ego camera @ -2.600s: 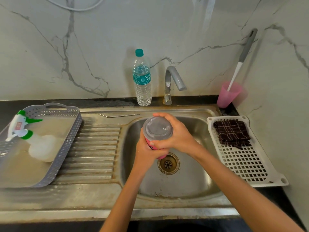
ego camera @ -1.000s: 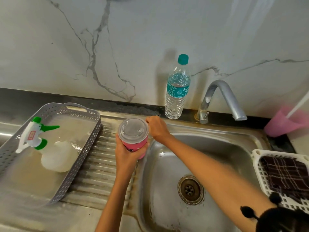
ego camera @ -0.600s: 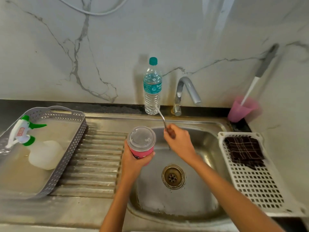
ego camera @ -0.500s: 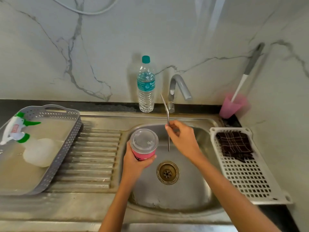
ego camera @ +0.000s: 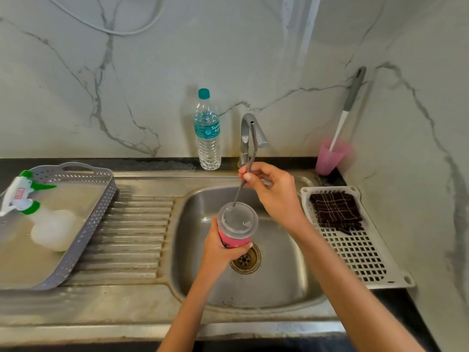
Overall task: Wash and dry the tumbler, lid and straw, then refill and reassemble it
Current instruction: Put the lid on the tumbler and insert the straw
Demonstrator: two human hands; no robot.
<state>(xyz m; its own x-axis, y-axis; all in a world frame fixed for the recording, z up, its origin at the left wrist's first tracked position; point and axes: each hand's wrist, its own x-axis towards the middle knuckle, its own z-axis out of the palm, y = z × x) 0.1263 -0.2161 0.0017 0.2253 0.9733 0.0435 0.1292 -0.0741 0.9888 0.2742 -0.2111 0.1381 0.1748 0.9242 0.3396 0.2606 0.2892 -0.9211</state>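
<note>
My left hand (ego camera: 220, 252) grips the pink tumbler (ego camera: 234, 239) from below, holding it upright over the sink basin (ego camera: 279, 280). A clear lid (ego camera: 238, 221) sits on the tumbler. My right hand (ego camera: 272, 188) pinches a bent metal straw (ego camera: 250, 158) above it. The straw's lower tip touches the lid near its far-left edge, at the hole there. Its bent upper end stands in front of the tap (ego camera: 250, 134).
A water bottle (ego camera: 207, 130) stands behind the sink, left of the tap. The grey basket (ego camera: 83, 224) on the drainboard holds a spray bottle (ego camera: 30, 214). At right, a white rack (ego camera: 363, 252) carries a dark checked cloth (ego camera: 335, 212). A pink cup (ego camera: 330, 156) with a brush stands in the corner.
My right hand picked the straw up from the ledge behind the sink, swung it upright and lowered its tip onto the lid. The tumbler stayed in my left hand over the basin.
</note>
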